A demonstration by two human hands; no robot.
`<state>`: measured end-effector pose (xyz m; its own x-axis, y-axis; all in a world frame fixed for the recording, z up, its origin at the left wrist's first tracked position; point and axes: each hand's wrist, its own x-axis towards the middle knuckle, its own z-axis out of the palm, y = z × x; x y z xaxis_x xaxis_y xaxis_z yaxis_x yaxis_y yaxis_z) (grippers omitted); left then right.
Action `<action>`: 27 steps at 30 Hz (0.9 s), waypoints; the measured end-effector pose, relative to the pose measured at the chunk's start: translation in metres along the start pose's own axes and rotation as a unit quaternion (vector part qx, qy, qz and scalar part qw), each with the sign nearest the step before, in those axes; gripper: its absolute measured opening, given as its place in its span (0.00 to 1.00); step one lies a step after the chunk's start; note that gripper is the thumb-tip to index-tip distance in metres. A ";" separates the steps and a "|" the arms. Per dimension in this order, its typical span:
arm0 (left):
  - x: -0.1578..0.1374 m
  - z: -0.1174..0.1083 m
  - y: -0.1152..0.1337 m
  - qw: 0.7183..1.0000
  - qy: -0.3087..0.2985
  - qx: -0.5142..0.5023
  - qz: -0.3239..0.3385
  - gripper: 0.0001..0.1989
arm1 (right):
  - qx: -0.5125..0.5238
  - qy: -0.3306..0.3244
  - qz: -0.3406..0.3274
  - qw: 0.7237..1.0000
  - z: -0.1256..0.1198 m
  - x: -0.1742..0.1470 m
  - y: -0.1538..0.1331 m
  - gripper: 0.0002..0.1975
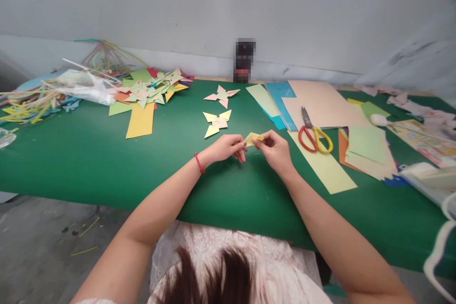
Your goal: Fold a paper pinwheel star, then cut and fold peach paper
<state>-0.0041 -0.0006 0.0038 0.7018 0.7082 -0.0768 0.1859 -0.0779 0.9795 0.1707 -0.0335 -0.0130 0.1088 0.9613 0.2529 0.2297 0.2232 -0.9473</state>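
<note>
Between my two hands, just above the green table, is a small folded piece of yellow paper (252,139). My left hand (228,146) pinches its left end, and a red bracelet circles that wrist. The fingers of my right hand (276,151) close on its right end. Beyond my left hand lies a yellow and pink folded paper star (218,122). Farther back sits a pink and pale green folded star (221,95). Scissors (314,137) with one red and one yellow handle lie to the right of my right hand, on a pale yellow paper strip (329,171).
A pile of folded paper stars (153,88) lies at the back left, with a yellow sheet (140,120) before it. Pipe cleaners (33,104) and a clear plastic bag (83,86) are farther left. Large paper sheets (317,102) and green cut sheets (368,145) cover the right side.
</note>
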 end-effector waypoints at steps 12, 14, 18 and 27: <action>0.004 0.003 -0.010 0.999 0.003 -0.042 -0.004 0.12 | -0.005 0.000 0.006 1.000 0.001 0.000 0.003 0.14; 0.007 0.006 -0.013 0.999 0.005 -0.050 0.000 0.14 | -0.007 -0.010 0.007 1.000 0.002 -0.001 0.004 0.14; 0.009 0.008 -0.015 0.999 0.004 -0.052 0.005 0.17 | -0.006 -0.019 0.012 1.000 0.005 -0.003 0.004 0.14; 0.006 0.006 -0.011 0.999 -0.011 -0.033 0.021 0.18 | -0.006 -0.027 0.019 0.999 0.003 -0.004 0.000 0.14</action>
<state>0.0018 0.0002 -0.0083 0.7229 0.6899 -0.0381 0.1099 -0.0604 0.9921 0.1671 -0.0369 -0.0150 0.0657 0.9765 0.2051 0.2379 0.1843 -0.9536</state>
